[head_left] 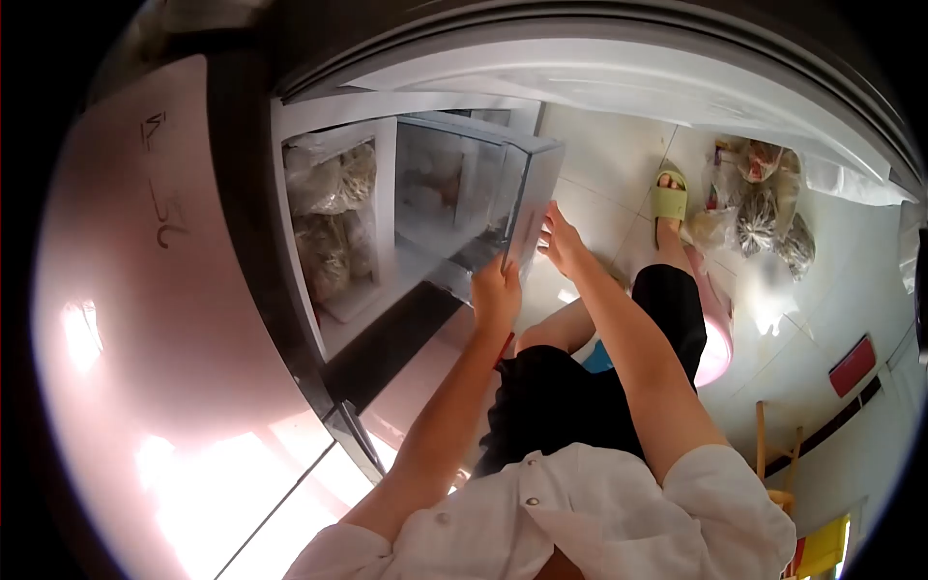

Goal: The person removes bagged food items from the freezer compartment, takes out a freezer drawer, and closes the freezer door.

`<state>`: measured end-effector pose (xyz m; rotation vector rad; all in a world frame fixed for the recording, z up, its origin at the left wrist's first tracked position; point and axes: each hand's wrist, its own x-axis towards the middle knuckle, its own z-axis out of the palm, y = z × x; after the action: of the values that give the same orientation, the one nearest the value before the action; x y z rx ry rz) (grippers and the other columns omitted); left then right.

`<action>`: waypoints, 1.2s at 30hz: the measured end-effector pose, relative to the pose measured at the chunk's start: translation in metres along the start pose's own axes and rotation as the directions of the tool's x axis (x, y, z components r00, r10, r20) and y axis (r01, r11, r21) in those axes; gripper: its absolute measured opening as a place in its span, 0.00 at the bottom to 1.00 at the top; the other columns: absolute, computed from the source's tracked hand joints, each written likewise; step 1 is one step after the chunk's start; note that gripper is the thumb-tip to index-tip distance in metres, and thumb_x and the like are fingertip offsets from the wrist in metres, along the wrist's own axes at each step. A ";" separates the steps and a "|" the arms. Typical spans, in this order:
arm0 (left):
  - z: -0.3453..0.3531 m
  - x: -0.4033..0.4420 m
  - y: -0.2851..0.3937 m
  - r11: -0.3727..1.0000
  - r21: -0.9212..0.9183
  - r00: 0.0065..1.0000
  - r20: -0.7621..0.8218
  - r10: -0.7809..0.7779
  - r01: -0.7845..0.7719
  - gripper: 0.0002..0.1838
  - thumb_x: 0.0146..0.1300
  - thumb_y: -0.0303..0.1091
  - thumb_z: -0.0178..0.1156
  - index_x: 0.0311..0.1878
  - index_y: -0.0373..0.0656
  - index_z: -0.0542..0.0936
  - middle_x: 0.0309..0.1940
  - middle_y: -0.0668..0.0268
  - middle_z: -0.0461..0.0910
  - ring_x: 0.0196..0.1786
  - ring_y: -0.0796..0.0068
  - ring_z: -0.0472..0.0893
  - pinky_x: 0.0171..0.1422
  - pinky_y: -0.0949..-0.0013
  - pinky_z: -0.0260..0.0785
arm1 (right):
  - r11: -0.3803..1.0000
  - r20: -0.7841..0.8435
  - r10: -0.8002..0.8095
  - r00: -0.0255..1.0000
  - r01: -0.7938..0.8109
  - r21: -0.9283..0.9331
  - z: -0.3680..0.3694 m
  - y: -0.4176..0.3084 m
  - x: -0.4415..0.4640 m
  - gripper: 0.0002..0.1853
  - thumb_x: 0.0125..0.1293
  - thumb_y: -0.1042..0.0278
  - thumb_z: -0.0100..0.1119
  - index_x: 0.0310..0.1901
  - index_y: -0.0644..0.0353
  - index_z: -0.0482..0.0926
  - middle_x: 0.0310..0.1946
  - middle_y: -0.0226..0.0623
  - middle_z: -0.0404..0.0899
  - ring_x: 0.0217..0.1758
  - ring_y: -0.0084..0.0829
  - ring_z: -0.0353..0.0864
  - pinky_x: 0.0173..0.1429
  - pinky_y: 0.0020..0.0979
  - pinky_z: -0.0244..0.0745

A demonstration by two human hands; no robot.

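Observation:
A clear freezer drawer (454, 184) with a pale front panel (535, 198) is pulled out of the open freezer compartment. My left hand (496, 298) has its fingers closed round the near edge of the drawer, by the panel's lower end. At the outer face of the panel, my right hand (565, 244) has bent fingers against it; the panel partly hides the grip. Inside the drawer, frosty haze and a dim reddish-brown shape show through the plastic. Next to it, bagged food (333, 213) fills a white-framed compartment.
The fridge door (619, 72) stands open across the top. Several filled plastic bags (759, 208) lie on the tiled floor (599, 159), near a foot in a green slipper (669, 200). A pink basin (715, 333) is beside my leg. Wooden chair parts (761, 435) stand at right.

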<state>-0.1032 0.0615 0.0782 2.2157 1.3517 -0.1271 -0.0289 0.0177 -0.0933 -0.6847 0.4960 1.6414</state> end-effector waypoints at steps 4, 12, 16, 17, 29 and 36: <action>-0.009 0.001 0.010 0.998 -0.064 1.000 0.006 -0.021 0.021 0.11 0.58 0.30 0.56 0.41 0.34 0.79 0.26 0.46 0.78 0.32 0.43 0.78 0.36 0.57 0.70 | 1.000 -0.019 0.002 1.000 -0.002 -0.018 -0.001 -0.003 -0.008 0.46 0.65 0.28 0.37 0.73 0.54 0.43 0.75 0.34 0.42 0.76 0.42 0.43 0.74 0.54 0.38; -0.026 -0.041 0.049 0.985 -0.161 0.994 0.101 -0.045 0.060 0.12 0.60 0.28 0.55 0.45 0.36 0.79 0.28 0.48 0.79 0.32 0.49 0.81 0.38 0.61 0.71 | 0.997 -0.077 0.001 0.997 -0.008 -0.080 -0.004 -0.016 -0.085 0.45 0.66 0.32 0.40 0.72 0.57 0.44 0.74 0.40 0.39 0.76 0.49 0.40 0.72 0.58 0.41; -0.036 -0.067 0.076 0.973 -0.208 0.981 0.180 -0.067 0.105 0.12 0.59 0.26 0.56 0.47 0.38 0.80 0.28 0.49 0.80 0.33 0.50 0.81 0.39 0.61 0.72 | 0.999 -0.137 0.022 0.990 -0.026 -0.028 -0.028 0.002 -0.115 0.45 0.67 0.31 0.38 0.74 0.56 0.41 0.75 0.39 0.36 0.77 0.49 0.36 0.73 0.58 0.37; -0.036 -0.074 0.079 0.969 -0.231 0.981 0.190 -0.048 0.092 0.12 0.59 0.26 0.55 0.47 0.38 0.80 0.29 0.49 0.80 0.33 0.50 0.81 0.39 0.61 0.71 | 0.999 -0.178 0.018 0.984 -0.023 -0.027 -0.026 -0.001 -0.127 0.45 0.67 0.31 0.38 0.74 0.56 0.40 0.76 0.39 0.35 0.78 0.49 0.35 0.73 0.58 0.37; -0.057 -0.162 0.144 0.878 -0.412 0.874 0.299 0.383 -0.244 0.12 0.60 0.24 0.54 0.46 0.33 0.79 0.35 0.49 0.82 0.39 0.61 0.84 0.41 0.69 0.73 | 0.970 -0.548 -0.193 0.814 0.241 0.017 -0.025 0.015 -0.311 0.45 0.63 0.34 0.49 0.72 0.56 0.49 0.74 0.40 0.46 0.68 0.53 0.58 0.63 0.64 0.52; -0.050 -0.203 0.209 0.846 -0.433 0.701 0.497 0.511 -0.310 0.11 0.57 0.23 0.53 0.43 0.37 0.80 0.31 0.49 0.80 0.34 0.60 0.83 0.37 0.66 0.71 | 0.853 -0.762 -0.452 0.464 0.474 -0.218 -0.013 0.023 -0.434 0.45 0.62 0.39 0.55 0.74 0.44 0.44 0.73 0.39 0.49 0.75 0.46 0.46 0.68 0.63 0.43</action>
<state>-0.0358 -0.1501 0.2736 1.9029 0.4576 -0.3784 -0.0077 -0.3111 0.1903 -1.4190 0.8706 0.7134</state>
